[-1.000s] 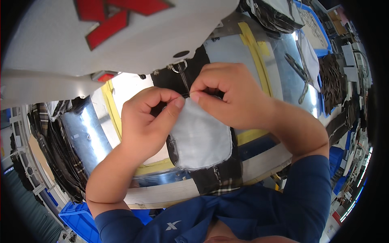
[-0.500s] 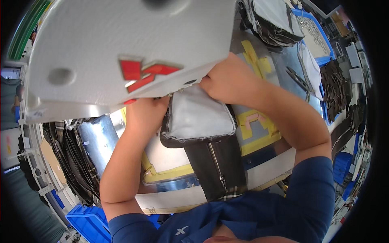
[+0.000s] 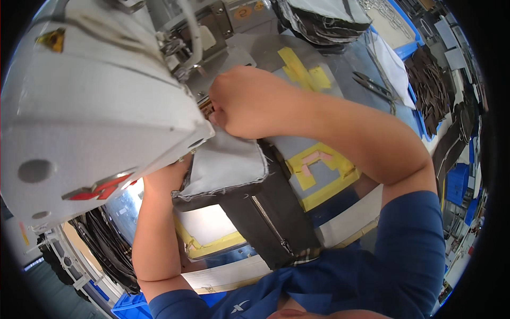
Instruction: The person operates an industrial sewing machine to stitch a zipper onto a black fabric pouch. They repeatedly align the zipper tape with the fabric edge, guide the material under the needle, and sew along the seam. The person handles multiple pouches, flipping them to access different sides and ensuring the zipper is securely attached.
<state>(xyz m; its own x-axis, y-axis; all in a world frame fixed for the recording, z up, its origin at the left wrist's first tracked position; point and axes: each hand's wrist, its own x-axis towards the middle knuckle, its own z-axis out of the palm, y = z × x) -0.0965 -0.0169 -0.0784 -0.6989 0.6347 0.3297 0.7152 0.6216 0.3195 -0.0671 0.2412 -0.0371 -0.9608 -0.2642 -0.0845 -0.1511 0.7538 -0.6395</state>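
A black fabric bag piece (image 3: 260,223) with a pale grey-white lining panel (image 3: 228,165) and a metal zipper (image 3: 270,223) lies under the head of a white sewing machine (image 3: 95,122). The lining's edges are raw and frayed. My right hand (image 3: 247,103) is closed at the far edge of the panel, close to the needle area, fingers curled on the bag piece. At the panel's left side, my left hand (image 3: 167,175) rests against the fabric; the machine head covers its fingers. The zippered strip stretches toward my body.
Scissors (image 3: 372,85) lie to the right on the metal table. Beyond are stacked lined pieces (image 3: 324,21) and a blue-rimmed tray (image 3: 404,48). Dark fabric pieces (image 3: 430,85) sit at far right, more (image 3: 103,234) hang at left. Yellow tape (image 3: 329,196) marks the tabletop.
The view has shifted, so the machine head now appears further left and the needle area shows. The bag piece looks slightly turned, and my right hand is closer to the machine's needle area.
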